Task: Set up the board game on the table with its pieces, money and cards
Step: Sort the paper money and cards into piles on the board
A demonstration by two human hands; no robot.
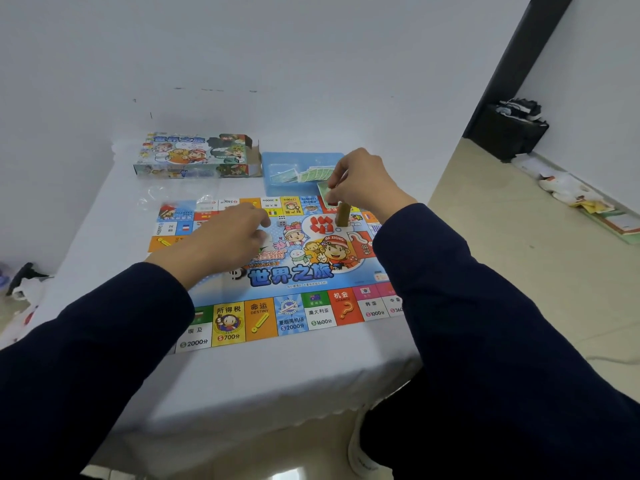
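Note:
The colourful game board (pixel 294 271) lies flat on the white-clothed table (pixel 277 375). My right hand (pixel 360 183) hovers over the board's far right part and pinches the top of a small olive-brown stack of cards (pixel 343 214) that hangs upright just above the board. My left hand (pixel 232 237) rests knuckles-up on the board's left centre, fingers curled under; anything beneath them is hidden. A white die (pixel 282 220) sits on the board between my hands. Behind the board a blue tray (pixel 277 161) holds green paper money (pixel 313 174).
The open game box (pixel 197 155) lies at the table's far left, with a clear plastic wrapper (pixel 166 197) in front of it. To the right the table ends above the floor, where a black bin (pixel 509 133) and scattered papers (pixel 588 206) sit by the wall.

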